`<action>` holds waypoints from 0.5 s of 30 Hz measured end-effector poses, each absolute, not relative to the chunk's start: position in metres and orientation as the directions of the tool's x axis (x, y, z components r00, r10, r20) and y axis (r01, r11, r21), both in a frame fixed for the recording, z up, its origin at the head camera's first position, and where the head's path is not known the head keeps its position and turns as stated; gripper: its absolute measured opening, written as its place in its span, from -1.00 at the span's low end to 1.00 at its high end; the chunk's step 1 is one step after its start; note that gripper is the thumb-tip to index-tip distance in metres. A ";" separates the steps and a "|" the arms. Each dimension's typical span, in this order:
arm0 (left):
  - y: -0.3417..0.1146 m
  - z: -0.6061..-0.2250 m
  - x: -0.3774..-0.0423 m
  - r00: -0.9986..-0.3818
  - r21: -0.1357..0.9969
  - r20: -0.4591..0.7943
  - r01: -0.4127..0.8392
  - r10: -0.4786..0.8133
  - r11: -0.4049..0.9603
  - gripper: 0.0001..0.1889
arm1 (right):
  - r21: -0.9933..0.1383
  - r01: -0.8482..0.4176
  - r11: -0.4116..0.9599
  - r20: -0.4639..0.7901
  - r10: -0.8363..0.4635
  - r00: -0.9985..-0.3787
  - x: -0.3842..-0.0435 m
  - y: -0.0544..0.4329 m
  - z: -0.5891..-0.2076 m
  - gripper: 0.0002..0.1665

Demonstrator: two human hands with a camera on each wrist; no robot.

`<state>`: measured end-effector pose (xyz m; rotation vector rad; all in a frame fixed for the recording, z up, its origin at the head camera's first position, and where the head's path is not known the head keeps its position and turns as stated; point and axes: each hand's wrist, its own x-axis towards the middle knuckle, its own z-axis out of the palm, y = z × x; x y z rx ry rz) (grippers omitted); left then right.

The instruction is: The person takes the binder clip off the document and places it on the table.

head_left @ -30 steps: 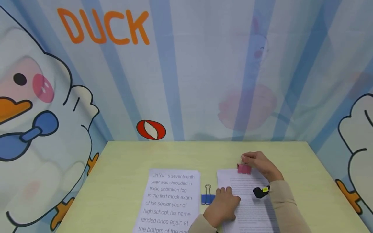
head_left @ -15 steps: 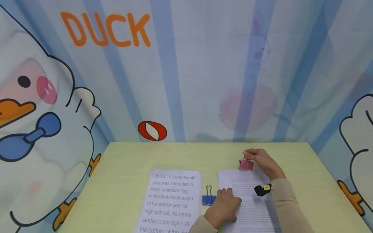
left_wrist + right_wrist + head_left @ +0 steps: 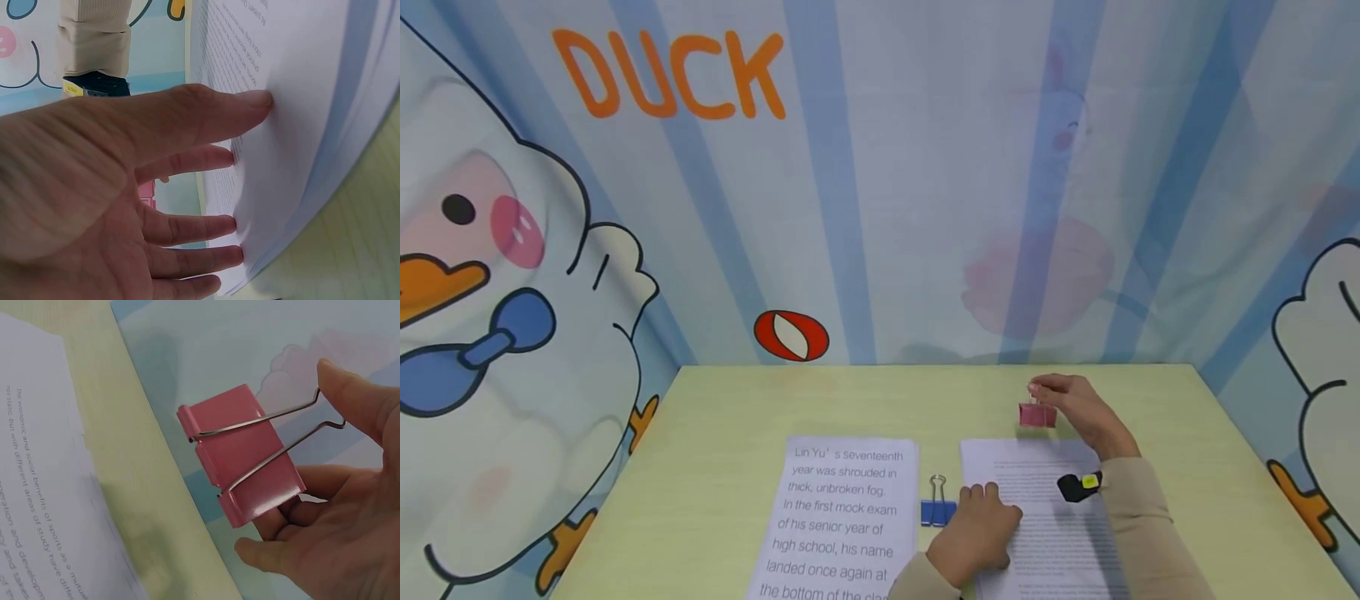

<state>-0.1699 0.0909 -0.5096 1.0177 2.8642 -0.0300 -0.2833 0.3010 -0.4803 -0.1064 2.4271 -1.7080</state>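
Observation:
My right hand (image 3: pixel 1078 414) pinches a pink binder clip (image 3: pixel 1037 415) by its wire handles, in the air just beyond the far edge of a stack of printed sheets (image 3: pixel 1052 533). In the right wrist view the clip (image 3: pixel 250 456) hangs apart from the paper, its two silver handles reaching to the thumb. On the left side of that stack rests my left hand (image 3: pixel 973 533); the left wrist view shows its thumb and spread, fairly straight fingertips touching the top sheet. Close to the left hand lies a blue binder clip (image 3: pixel 936 513), partly covered by it.
A second paper (image 3: pixel 842 517) with large print lies left of the blue clip. Both papers are on a pale yellow table (image 3: pixel 700 467). Behind it hangs a striped blue curtain (image 3: pixel 910 208) with cartoon ducks. A black wrist device (image 3: pixel 1078 487) sits at my right cuff.
The pink binder clip has come off the top edge of the stack and moved up and away from it in my right hand. My left hand has stayed in place.

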 end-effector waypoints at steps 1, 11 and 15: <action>0.091 -0.510 -0.170 -0.770 0.014 -0.100 0.632 0.630 0.775 -0.66 | -0.940 0.046 0.338 -0.100 -0.146 -0.984 -0.282 0.301 -0.480 -0.25; 0.094 -0.511 -0.169 -0.774 -0.036 -0.105 0.630 0.624 0.776 -0.60 | -0.921 0.070 0.384 -0.117 -0.098 -0.988 -0.271 0.304 -0.480 -0.22; 0.095 -0.512 -0.168 -0.775 -0.044 -0.106 0.629 0.623 0.776 -0.58 | -0.926 0.080 0.369 -0.124 -0.095 -0.988 -0.265 0.312 -0.482 -0.18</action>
